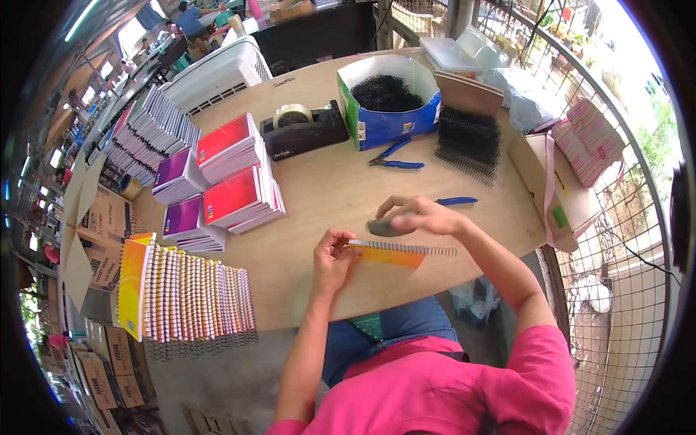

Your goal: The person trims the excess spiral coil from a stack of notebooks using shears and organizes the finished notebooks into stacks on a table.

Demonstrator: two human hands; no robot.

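My left hand pinches the left end of an orange-yellow notebook, held on edge above the table's near side. Along its upper edge runs a dark spiral coil, and the coil's right end sticks out past the cover. Just above the notebook is my right hand, closed around a dark grey rounded object. That object is blurred, so its kind is unclear, and I cannot tell whether it touches the coil. Blue-handled pliers lie behind my right hand, partly hidden by it.
Yellow spiral notebooks stand in a row at the left, coils jutting over the table edge. Behind them are red-covered stacks and purple ones. A tape dispenser, a box of black coils and blue cutters sit farther back.
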